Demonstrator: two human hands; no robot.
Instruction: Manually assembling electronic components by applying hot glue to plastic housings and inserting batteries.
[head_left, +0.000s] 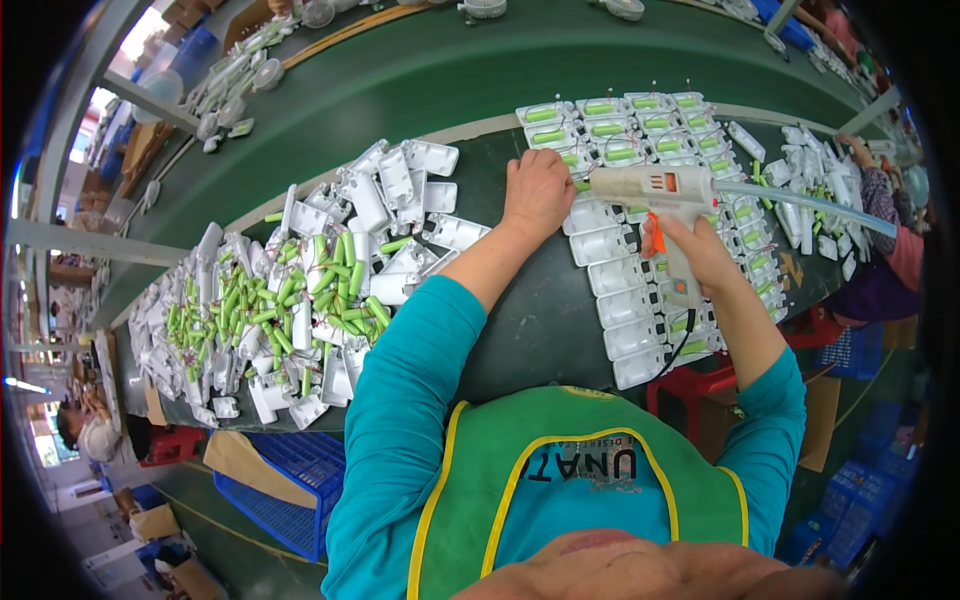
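My right hand (703, 250) grips a white hot glue gun (650, 185) by its handle, with fingers at the orange trigger. A long translucent glue stick (810, 196) sticks out of its back. The nozzle points left, toward my left hand (540, 188), whose fingers are curled at the left edge of the rows of white plastic housings (625, 307). A bit of green shows between these fingers and the nozzle; what they pinch is hidden. Many housings hold a green cylindrical battery (606, 129) with thin wires; several in the near left column hold none.
A large heap of loose white housings (370, 200) and green batteries (240, 300) covers the table's left. Another pile (820, 190) lies at the right, beside a co-worker's arm (862, 155). A green conveyor belt (400, 85) runs behind. A black cord (688, 340) trails from the gun.
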